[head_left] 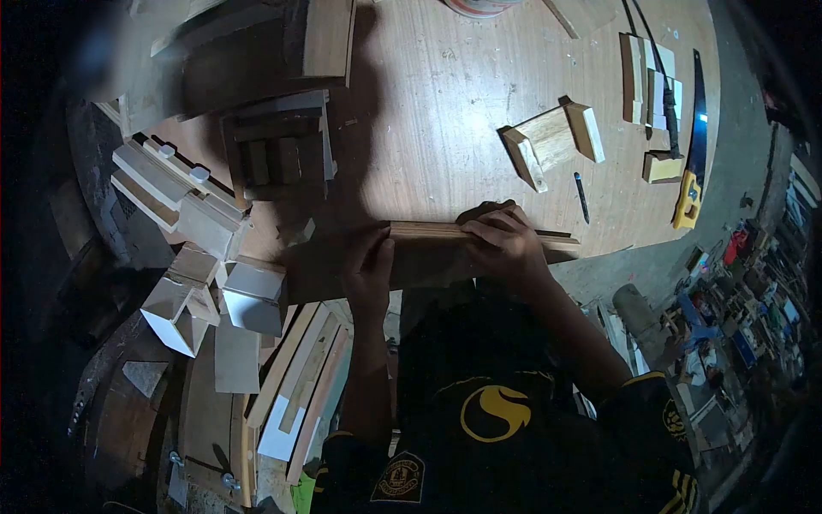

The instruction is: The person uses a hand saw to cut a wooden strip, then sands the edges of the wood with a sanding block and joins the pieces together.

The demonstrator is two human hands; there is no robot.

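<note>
A thin wooden strip [426, 230], its edge showing layered lines, lies along the near edge of the worktable [428, 128]. At its left end my left hand [369, 267] is closed, thumb and fingers pinching the tip. Farther right, my right hand [507, 243] grips the same strip from above with bent fingers; the strip's right end sticks out past it. Beyond the right hand are a pencil [581, 198] and a small U-shaped wooden piece [551, 144] with two upright ends.
A handsaw [694, 146] with a yellow handle lies at the right edge, beside a hammer-like tool [670, 120] and wood blocks [633, 79]. Wooden box pieces [180, 313] crowd the left. Long boards [295, 385] stand below them. A dark box frame [278, 154] sits behind my left hand.
</note>
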